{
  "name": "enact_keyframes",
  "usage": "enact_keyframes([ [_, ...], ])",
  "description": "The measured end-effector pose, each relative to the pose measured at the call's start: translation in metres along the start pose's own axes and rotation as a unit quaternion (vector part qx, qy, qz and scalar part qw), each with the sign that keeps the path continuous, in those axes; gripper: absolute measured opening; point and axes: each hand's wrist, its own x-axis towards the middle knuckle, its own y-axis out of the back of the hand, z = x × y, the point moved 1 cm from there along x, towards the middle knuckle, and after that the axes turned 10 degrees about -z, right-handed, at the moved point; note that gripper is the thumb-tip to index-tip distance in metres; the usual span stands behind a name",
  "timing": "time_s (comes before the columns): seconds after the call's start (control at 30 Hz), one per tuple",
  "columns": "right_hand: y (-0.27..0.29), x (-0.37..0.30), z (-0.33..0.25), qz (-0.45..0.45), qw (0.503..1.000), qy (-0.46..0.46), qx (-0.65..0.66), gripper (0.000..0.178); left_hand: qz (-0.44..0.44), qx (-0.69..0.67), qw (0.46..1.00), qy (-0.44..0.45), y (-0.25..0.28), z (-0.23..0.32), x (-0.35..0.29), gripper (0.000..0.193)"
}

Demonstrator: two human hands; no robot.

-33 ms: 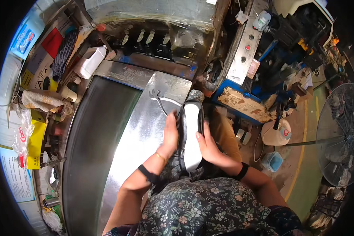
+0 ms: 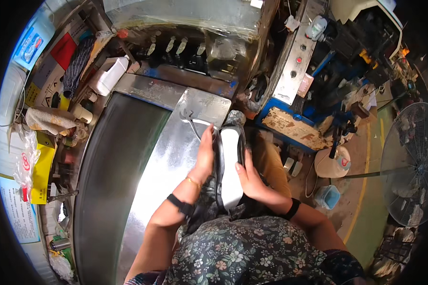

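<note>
A dark shoe with a white sole [image 2: 231, 164] lies sole up over my lap, its long side pointing away from me. My left hand [image 2: 204, 156] lies along the shoe's left side with its fingers stretched forward. My right hand [image 2: 253, 178] holds the right side, its thumb at the edge of the sole. The shoe is pressed between both hands; the left palm and some fingers of the right hand are hidden. Just beyond my left fingertips, a pair of pincers [image 2: 191, 122] with one pale and one dark handle rests on the metal plate.
A shiny metal worktop [image 2: 152, 175] and a dark conveyor belt [image 2: 116, 175] run along my left. Ahead stands a machine with dark fittings [image 2: 180, 47]. To the right are a blue-framed machine [image 2: 295, 121], a light blue bucket [image 2: 328, 196] and a large fan [image 2: 411, 164].
My left fingers reach slightly farther forward along the shoe. The shoe has shifted a little toward me, and my right hand stays on its side.
</note>
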Motion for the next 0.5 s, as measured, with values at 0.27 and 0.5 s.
enact_keyframes([
  [0.27,0.053,0.051,-0.03,-0.027,0.953,-0.195,0.232,0.059,-0.107,0.086,0.99,0.039,-0.015,0.013,0.024,0.049],
  [0.5,0.052,0.1,0.009,-0.105,0.963,-0.05,0.242,0.038,-0.204,-0.063,0.975,0.064,-0.021,0.015,0.017,0.043],
])
